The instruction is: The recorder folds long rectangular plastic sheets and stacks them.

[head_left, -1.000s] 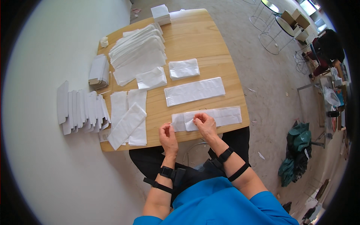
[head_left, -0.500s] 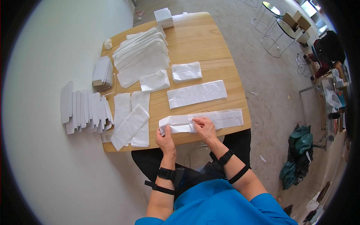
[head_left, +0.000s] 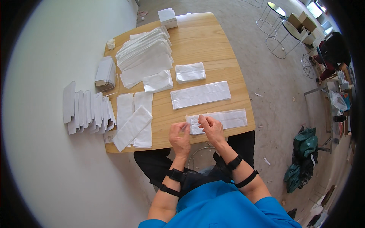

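Observation:
At the table's near edge lies a long, thin white folded sheet (head_left: 234, 119), with a translucent margin along its far edge. My left hand (head_left: 180, 138) is at the sheet's left end, its fingers curled and slightly blurred; what they pinch is hard to make out. Over the left part of the sheet, my right hand (head_left: 212, 130) has its thumb and index finger closed together, and whether anything is between them cannot be seen. Just beyond lies a flat white folded stack (head_left: 200, 95), and farther off a shorter white folded stack (head_left: 190, 72).
Several long white folded pieces (head_left: 133, 127) overlap to the left. Behind them a large fanned pile of white sheets (head_left: 144, 57) spreads over the wooden table (head_left: 201, 38). White flattened cartons (head_left: 85, 110) stand against the left wall. Stools (head_left: 291, 29) and dark green bags (head_left: 304, 152) are on the floor.
The sheet's left portion no longer extends leftward; its left end now lies nearer the right hand. My left hand has moved right and my right hand slightly right, its fingers now curled.

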Available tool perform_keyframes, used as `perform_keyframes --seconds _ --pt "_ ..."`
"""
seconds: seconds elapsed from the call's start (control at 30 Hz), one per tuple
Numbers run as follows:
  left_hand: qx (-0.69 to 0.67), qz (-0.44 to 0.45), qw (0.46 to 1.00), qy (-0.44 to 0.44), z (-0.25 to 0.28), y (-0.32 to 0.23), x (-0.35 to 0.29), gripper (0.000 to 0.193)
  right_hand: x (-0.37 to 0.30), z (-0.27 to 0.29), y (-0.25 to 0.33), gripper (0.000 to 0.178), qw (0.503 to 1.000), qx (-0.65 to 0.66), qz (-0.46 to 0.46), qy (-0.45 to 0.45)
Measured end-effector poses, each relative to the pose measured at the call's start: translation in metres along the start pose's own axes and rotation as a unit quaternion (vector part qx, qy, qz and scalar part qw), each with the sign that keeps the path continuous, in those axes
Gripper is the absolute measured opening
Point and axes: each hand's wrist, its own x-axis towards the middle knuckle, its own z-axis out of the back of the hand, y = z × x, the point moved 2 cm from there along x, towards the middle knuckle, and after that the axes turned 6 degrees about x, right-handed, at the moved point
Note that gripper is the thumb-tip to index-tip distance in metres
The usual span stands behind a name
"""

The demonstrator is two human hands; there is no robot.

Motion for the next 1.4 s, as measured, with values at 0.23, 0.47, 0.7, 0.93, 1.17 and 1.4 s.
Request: perform_keyframes --seconds 0.23,0.47,0.7,0.93,1.17,1.4 --pt "0.102 -0.166 0.972 0.127 -0.018 -0.035 -0.021 0.023 0.007 0.023 -0.007 0.028 0.985 -0.132 0.067 -0.093" --pt "0.151 -0.135 0.975 0.089 -0.025 -0.006 -0.024 0.019 0.017 0.042 -0.018 0.028 0.964 -0.223 0.087 -0.114" --pt "0.18 -0.126 0.971 0.09 -0.024 0.011 -0.016 0.016 0.023 0.043 -0.027 0.026 0.958 -0.246 0.092 -0.113" --pt "0.203 -0.136 0.964 0.109 -0.027 0.011 -0.013 0.022 0.025 0.047 -0.033 0.016 0.967 -0.214 0.092 -0.105" --pt "0.209 -0.147 0.957 0.136 -0.025 0.017 -0.009 0.024 0.019 0.091 -0.03 0.026 0.934 -0.293 0.109 -0.175" --pt "0.156 -0.204 0.938 0.234 -0.006 -0.001 0.015 0.068 0.004 0.091 0.011 0.069 0.883 -0.356 0.305 0.036"
